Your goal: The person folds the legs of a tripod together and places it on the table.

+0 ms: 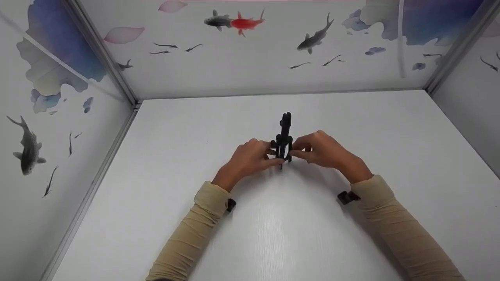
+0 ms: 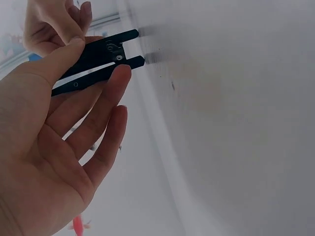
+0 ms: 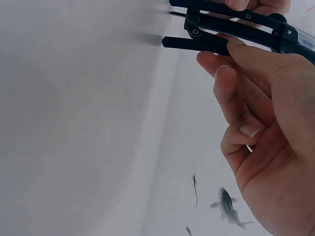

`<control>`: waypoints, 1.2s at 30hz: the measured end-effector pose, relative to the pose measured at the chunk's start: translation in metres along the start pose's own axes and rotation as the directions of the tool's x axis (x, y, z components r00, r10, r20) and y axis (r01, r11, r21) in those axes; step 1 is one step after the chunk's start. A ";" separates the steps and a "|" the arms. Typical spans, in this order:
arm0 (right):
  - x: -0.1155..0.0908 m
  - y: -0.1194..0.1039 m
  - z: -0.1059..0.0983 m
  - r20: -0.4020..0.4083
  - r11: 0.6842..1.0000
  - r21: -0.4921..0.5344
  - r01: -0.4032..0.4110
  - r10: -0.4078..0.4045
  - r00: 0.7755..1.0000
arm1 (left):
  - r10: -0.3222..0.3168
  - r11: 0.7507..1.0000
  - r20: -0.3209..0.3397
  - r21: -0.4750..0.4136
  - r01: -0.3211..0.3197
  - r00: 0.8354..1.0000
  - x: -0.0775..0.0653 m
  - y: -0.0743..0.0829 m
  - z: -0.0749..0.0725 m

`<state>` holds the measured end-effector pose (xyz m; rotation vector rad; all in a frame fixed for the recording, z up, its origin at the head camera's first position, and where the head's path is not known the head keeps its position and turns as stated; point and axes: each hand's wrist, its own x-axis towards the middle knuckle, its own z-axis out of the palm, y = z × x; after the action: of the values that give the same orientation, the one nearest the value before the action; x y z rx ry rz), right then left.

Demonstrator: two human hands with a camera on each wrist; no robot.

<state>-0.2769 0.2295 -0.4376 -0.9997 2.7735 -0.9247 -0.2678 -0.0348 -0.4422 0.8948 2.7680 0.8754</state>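
Note:
A black mini tripod [image 1: 286,127] stands upright on the white table, its legs only slightly spread. My left hand [image 1: 250,158] pinches the tripod from the left, thumb on one side of a leg and fingers on the other. From the right, my right hand [image 1: 324,152] pinches another leg between thumb and index finger. The left wrist view shows the tripod's leg tips [image 2: 133,34] right at the table surface. In the right wrist view, a hinged brace [image 3: 193,24] joins the legs, and the other fingers of my right hand are bent below the pinched leg.
The white table [image 1: 273,234] spreads around both hands. White panels with painted fish stand at the back [image 1: 265,74], left [image 1: 23,218] and right, joined by grey metal corner posts [image 1: 113,66]. A small black device [image 1: 347,197] hangs at the right cuff.

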 end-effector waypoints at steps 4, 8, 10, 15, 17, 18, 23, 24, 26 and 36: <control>0.000 -0.001 0.001 0.029 0.999 -0.002 -0.035 0.035 0.999 | 0.003 1.000 0.004 0.011 -0.003 1.000 -0.001 -0.001 0.000; 0.000 -0.005 0.002 0.057 0.998 -0.011 -0.062 0.063 0.996 | 0.015 1.000 0.003 0.021 -0.015 1.000 -0.001 -0.001 0.001; 0.001 -0.006 0.003 0.062 0.998 -0.012 -0.067 0.068 0.996 | 0.023 1.000 0.004 0.011 -0.023 1.000 -0.001 -0.001 0.001; 0.001 -0.009 0.005 0.053 0.998 -0.029 -0.055 0.057 0.997 | 0.032 0.999 0.004 -0.035 -0.031 0.999 0.000 -0.002 0.003; 0.001 -0.009 0.006 0.051 0.998 -0.035 -0.056 0.058 0.997 | 0.036 0.999 0.001 -0.039 -0.036 0.999 0.000 -0.002 0.003; 0.001 -0.009 0.006 0.049 0.998 -0.034 -0.058 0.060 0.997 | 0.038 0.998 0.000 -0.040 -0.038 0.999 0.000 -0.002 0.003; -0.001 -0.010 0.010 0.037 0.998 -0.008 -0.065 0.065 0.997 | 0.045 0.998 0.003 -0.042 -0.045 0.999 0.001 -0.002 0.004; -0.001 -0.011 0.010 0.033 0.998 -0.004 -0.060 0.060 0.998 | 0.046 0.998 0.006 -0.045 -0.046 0.999 0.001 -0.002 0.004; -0.002 -0.011 0.011 0.021 0.999 0.001 -0.049 0.049 0.999 | 0.053 0.997 0.010 -0.055 -0.052 0.999 0.001 -0.002 0.003; -0.004 -0.012 0.013 -0.005 0.998 0.055 -0.039 0.039 0.999 | 0.079 0.991 0.019 -0.110 -0.076 0.997 0.003 -0.002 0.002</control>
<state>-0.2640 0.2180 -0.4426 -0.9335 2.7458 -0.9939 -0.2706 -0.0335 -0.4451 0.9923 2.6519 1.0111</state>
